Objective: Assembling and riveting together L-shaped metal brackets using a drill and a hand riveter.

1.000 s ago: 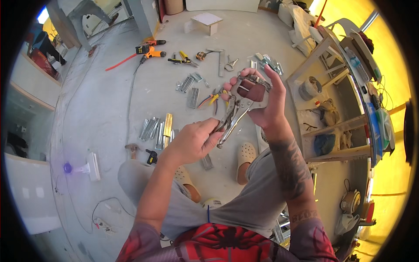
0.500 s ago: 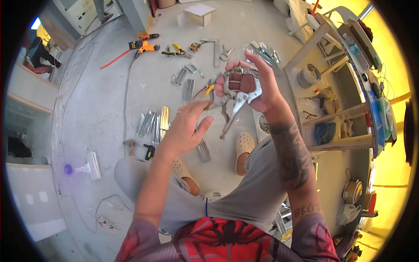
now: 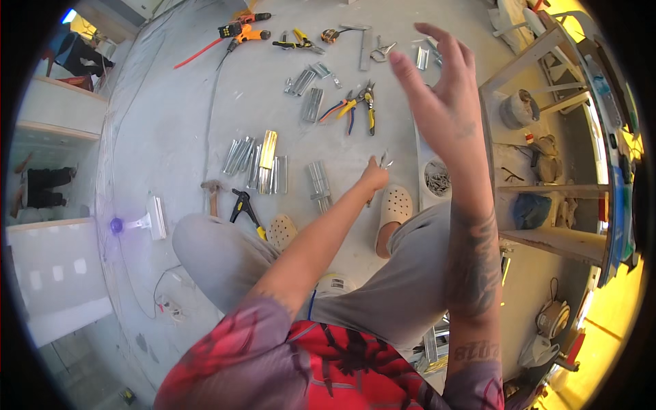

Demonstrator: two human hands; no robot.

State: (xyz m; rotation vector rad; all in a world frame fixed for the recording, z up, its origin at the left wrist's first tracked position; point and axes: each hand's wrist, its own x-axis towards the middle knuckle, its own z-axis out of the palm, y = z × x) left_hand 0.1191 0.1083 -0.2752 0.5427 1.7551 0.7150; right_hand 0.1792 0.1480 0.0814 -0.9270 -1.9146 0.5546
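Down between my feet, my left hand [image 3: 374, 178] is closed around the locking pliers [image 3: 386, 162]. Only slivers of their silver metal show above and below the fist. My right hand [image 3: 444, 89] is raised over the right side of the floor, fingers spread and curved, holding nothing. Beyond my left hand, pliers with orange-blue handles [image 3: 335, 109] lie with yellow-handled snips [image 3: 371, 113]. Another pair of locking pliers [image 3: 383, 49] rests farther off, by a metal square [image 3: 365, 51]. Short metal profile pieces [image 3: 318, 181] lie left of my left hand.
Bundles of metal profiles [image 3: 239, 156], a hammer [image 3: 212, 195] and a black-yellow hand tool [image 3: 246, 210] lie at left. Orange drills [image 3: 242, 31] and a tape measure [image 3: 331, 35] lie farther off. A tub of small metal parts [image 3: 437, 179] and a wooden shelf [image 3: 547, 191] stand at right.
The locking pliers have passed from my right hand to my left. My left hand has gone down and right with them; my right hand has risen and opened. The view has shifted.
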